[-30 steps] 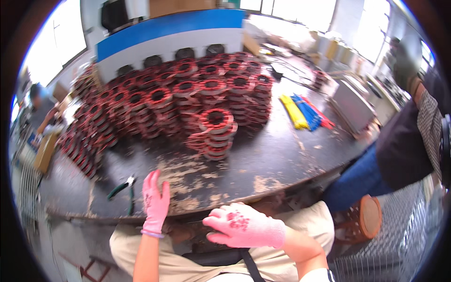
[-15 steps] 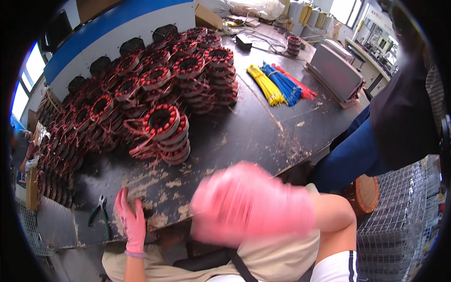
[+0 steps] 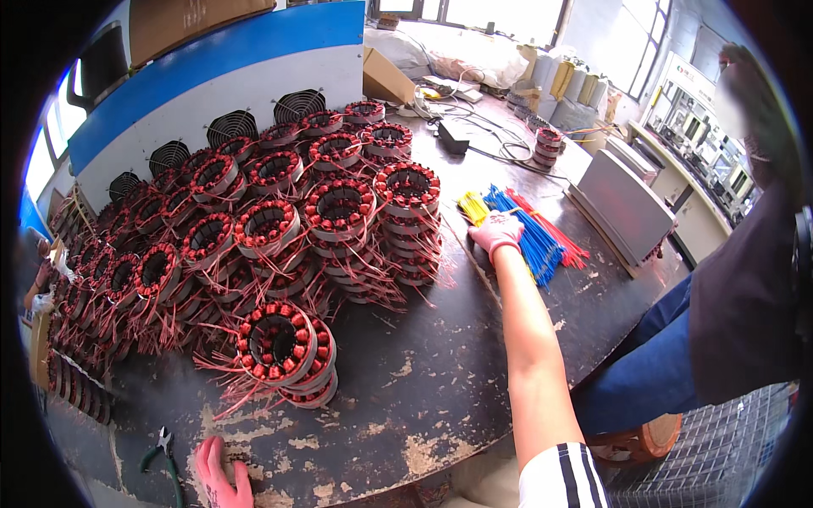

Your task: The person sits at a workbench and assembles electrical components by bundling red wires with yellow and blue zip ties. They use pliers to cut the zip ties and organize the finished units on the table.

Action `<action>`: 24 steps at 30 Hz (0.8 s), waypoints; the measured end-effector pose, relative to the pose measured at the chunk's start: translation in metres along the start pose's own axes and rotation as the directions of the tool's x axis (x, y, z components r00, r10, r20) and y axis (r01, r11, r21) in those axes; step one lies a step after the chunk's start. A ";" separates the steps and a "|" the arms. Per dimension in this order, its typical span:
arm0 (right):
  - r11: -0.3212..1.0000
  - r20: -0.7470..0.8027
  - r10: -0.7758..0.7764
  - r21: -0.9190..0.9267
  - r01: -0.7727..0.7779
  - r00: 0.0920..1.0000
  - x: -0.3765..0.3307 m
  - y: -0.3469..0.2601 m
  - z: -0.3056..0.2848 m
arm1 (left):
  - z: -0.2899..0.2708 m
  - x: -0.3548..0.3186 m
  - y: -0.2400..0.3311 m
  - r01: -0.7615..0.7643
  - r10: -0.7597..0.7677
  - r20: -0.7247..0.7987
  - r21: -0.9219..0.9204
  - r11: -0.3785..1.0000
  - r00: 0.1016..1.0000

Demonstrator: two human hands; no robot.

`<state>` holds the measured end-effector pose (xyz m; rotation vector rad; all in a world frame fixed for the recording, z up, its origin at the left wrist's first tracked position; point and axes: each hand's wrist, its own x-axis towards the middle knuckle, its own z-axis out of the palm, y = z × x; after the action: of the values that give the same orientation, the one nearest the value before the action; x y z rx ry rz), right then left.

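Right hand (image 3: 498,230) grasping blue ties (image 3: 527,233), left hand (image 3: 218,472) released, flat on table (image 3: 440,372).

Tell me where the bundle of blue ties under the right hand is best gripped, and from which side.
Grip the blue ties across their width near the far end, where the right hand already rests, coming from above. They lie flat on the table, tight between the yellow ties and the red ties, so the sides look blocked.

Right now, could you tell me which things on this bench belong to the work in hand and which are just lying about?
In hand:
- right hand reaching onto the coloured ties
- left hand flat on the bench edge
- nearest wound stator stack

Lying about:
- pliers
- grey metal box
- cardboard box
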<state>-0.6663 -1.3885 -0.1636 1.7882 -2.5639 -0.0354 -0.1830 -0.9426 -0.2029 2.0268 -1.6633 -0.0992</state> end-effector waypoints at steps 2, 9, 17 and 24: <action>0.991 0.059 0.060 0.116 -0.066 0.996 0.008 0.004 0.000 | -0.003 0.002 0.006 -0.005 0.005 0.002 -0.018 1.000 1.000; 0.669 -0.145 0.066 0.741 0.064 0.987 0.010 0.054 0.026 | 0.002 0.008 0.008 -0.074 0.074 0.004 -0.061 0.995 0.997; -0.443 -0.421 -0.183 0.842 0.308 0.888 -0.151 0.063 -0.079 | -0.006 0.001 0.003 -0.115 0.114 -0.056 -0.023 0.993 0.992; -0.003 -0.513 -0.032 0.858 0.513 0.858 -0.251 0.030 0.001 | 0.007 0.006 -0.003 -0.176 0.170 -0.083 -0.066 0.982 0.982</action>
<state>-0.6075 -1.1426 -0.1635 2.0994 -1.6922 2.4257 -0.1819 -0.9502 -0.2090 1.8018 -1.7536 -0.0204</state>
